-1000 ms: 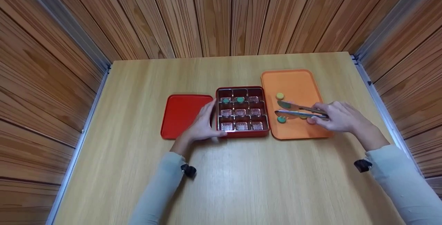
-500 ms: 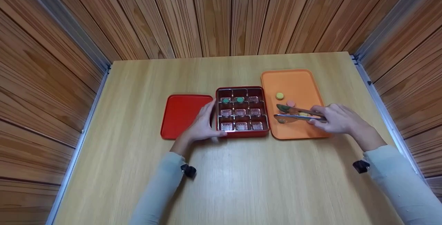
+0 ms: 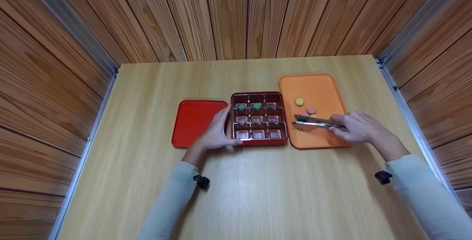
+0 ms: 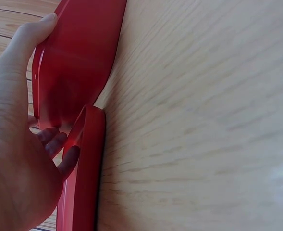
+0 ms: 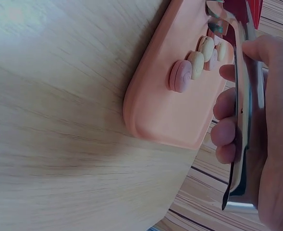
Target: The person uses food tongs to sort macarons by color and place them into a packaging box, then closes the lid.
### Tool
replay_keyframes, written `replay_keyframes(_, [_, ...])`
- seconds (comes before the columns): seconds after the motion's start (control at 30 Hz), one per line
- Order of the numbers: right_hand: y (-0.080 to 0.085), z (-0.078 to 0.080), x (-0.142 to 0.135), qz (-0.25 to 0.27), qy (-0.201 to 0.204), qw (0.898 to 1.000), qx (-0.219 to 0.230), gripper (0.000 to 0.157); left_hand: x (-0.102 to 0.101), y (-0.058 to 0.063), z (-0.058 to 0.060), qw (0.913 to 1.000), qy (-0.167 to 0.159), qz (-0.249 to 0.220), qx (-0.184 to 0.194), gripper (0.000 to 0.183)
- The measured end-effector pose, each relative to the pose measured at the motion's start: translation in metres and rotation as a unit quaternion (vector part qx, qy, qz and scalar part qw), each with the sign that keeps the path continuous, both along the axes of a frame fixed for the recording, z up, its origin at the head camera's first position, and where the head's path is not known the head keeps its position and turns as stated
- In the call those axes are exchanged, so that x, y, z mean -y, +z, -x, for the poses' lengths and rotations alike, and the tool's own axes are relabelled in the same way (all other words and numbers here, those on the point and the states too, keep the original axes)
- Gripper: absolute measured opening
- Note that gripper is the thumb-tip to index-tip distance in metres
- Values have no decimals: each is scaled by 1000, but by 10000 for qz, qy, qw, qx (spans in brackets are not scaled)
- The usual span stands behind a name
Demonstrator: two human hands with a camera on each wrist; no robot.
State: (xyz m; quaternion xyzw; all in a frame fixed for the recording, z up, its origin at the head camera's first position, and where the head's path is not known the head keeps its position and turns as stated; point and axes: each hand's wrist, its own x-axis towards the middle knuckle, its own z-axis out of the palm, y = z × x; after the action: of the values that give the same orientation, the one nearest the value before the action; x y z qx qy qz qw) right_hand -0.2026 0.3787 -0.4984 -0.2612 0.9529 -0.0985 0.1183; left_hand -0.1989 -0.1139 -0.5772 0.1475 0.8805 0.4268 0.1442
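Observation:
My left hand (image 3: 217, 133) rests against the left side of a red box (image 3: 260, 143), thumb at its near corner and fingers along its wall. The box holds a clear divided insert, with green macarons (image 3: 256, 105) in the back-left and back-middle compartments. My right hand (image 3: 356, 126) grips metal tongs (image 5: 242, 77) over an orange tray (image 3: 317, 85). At the tips of the tongs is a green macaron (image 5: 217, 27), partly hidden; whether they pinch it I cannot tell. A pink macaron (image 5: 181, 76) and several yellow and pink ones lie on the tray.
The red lid (image 3: 195, 122) lies left of the box, close to my left hand. The tray stands directly at the box's right side. Wood-panelled walls (image 3: 228, 18) enclose the wooden table (image 3: 250, 195) at the back and sides.
The tongs' arms have come closer together around the green macaron, their far arm moving toward me. My right hand has shifted slightly left. The left hand and box have stayed put.

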Motion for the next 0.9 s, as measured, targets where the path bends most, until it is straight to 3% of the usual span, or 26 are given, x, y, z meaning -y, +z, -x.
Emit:
replay_keyframes(0.53, [1, -3, -1, 20, -49, 10000, -40, 20, 0, 0, 0, 10000, -26, -53, 26, 140])
replay_keyframes(0.7, [10, -2, -3, 97, -204, 9997, -44, 28, -1, 0, 1, 10000, -56, -71, -7, 140])
replay_keyframes(0.9, [24, 5, -2, 143, -146, 9995, -246, 27, 0, 0, 0, 10000, 7, -96, 3, 138])
